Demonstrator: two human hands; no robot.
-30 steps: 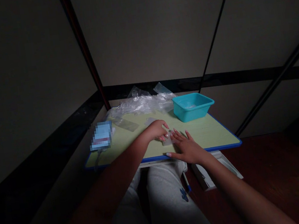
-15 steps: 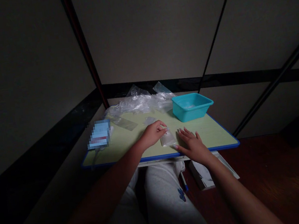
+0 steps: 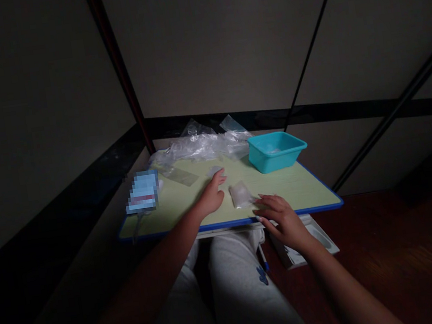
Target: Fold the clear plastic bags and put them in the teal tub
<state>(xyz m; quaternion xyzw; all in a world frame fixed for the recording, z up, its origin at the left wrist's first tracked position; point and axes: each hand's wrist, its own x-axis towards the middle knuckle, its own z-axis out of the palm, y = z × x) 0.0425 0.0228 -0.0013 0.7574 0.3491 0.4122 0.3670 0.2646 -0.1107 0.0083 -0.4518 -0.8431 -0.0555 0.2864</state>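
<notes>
A small clear plastic bag with something white in it (image 3: pixel 240 194) lies on the pale green table (image 3: pixel 303 184) with nothing holding it. My left hand (image 3: pixel 211 195) rests flat just left of it, fingers stretched toward a second small bag (image 3: pixel 214 171) farther back. My right hand (image 3: pixel 282 217) hovers at the table's front edge, right of and below the bag, fingers loosely curled and holding nothing.
A teal plastic tub (image 3: pixel 275 150) stands at the back right of the table. A heap of clear plastic bags (image 3: pixel 203 145) lies along the back edge, and a flat clear sheet (image 3: pixel 180 176) lies nearer. A blurred blue packet (image 3: pixel 143 192) sits at the left. White things (image 3: pixel 305 238) lie on the floor under the table.
Both hands have let go of the small bag, which now lies free. The left hand has reached up toward the back; the right has drawn back to the front edge.
</notes>
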